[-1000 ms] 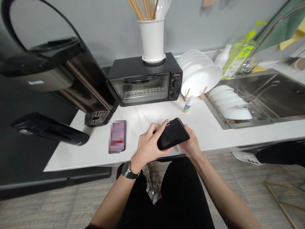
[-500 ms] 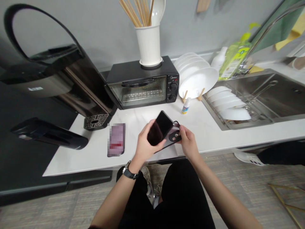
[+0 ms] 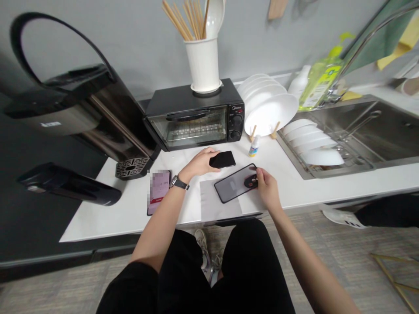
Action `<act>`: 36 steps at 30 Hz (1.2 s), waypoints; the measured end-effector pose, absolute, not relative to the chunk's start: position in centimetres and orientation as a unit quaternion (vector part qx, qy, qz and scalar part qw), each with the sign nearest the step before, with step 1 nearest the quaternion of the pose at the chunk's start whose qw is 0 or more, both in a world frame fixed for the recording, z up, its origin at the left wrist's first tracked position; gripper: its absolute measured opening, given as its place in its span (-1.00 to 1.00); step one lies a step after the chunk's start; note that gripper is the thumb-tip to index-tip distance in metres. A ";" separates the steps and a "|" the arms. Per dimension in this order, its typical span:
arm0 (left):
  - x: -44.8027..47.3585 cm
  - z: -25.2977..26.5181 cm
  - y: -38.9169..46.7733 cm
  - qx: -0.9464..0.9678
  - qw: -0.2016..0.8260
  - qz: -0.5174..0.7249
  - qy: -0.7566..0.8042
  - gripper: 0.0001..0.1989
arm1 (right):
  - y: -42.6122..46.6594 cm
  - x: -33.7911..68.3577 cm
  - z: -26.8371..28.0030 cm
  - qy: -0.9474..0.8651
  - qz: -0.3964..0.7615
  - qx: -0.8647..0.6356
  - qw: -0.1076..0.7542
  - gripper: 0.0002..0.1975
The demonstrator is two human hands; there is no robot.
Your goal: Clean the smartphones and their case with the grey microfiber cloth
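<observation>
My left hand (image 3: 205, 162) is closed on the left end of a black smartphone (image 3: 224, 159), which is at the counter, screen up, in front of the toaster oven. My right hand (image 3: 267, 186) pinches the right end of a translucent phone case (image 3: 231, 185) with a dark rim and a black camera cutout. The case is tilted over a thin grey cloth (image 3: 209, 201) on the counter. Beside my left wrist lies another phone (image 3: 159, 192), its lit screen partly blurred. A small spray bottle (image 3: 254, 147) with a white cap stands behind the case.
A toaster oven (image 3: 196, 100) carries a white chopstick holder (image 3: 204, 61). White plates (image 3: 270, 113) stand in a rack beside it. Bowls (image 3: 319, 152) sit in the sink (image 3: 386, 139). At left are a dark flask (image 3: 72, 185) and a drink dispenser (image 3: 121, 117). Another person's shoe (image 3: 342, 218) shows right.
The phone and case, close together in my hands before, are now apart. My left hand has carried the phone back to the counter; my right hand has moved slightly right with the case. The cloth now shows.
</observation>
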State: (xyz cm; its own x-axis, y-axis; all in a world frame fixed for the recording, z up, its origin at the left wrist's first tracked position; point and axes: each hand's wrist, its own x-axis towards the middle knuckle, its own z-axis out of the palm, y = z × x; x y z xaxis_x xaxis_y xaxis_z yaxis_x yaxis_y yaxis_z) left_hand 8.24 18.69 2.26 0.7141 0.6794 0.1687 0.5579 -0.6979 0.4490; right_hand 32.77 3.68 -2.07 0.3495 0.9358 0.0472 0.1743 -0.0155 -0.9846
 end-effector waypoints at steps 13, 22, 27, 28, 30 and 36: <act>8.2 1.8 5.0 0.882 0.169 0.193 0.396 0.04 | 2.7 31.2 -1.1 -0.419 0.396 -0.591 0.564 -0.28; 0.6 1.3 -3.4 0.775 0.097 0.234 0.579 -0.11 | 2.9 29.1 -1.8 -0.705 0.146 -0.588 0.369 -0.58; 0.0 0.2 -3.7 0.775 0.112 0.222 0.582 -0.13 | 1.7 31.3 -1.5 -0.718 0.194 -0.573 0.345 -0.77; 0.3 0.0 -3.3 0.780 0.120 0.222 0.573 -0.14 | 1.0 32.3 -0.9 -0.689 0.219 -0.586 0.365 -0.76; 1.2 -0.3 -2.2 0.798 0.141 0.220 0.543 -0.15 | -0.3 34.4 0.5 -0.614 0.262 -0.606 0.433 -0.71; 4.6 -0.6 0.9 0.839 0.185 0.233 0.455 -0.08 | -1.6 33.6 3.7 -0.654 0.191 -0.582 0.445 -0.74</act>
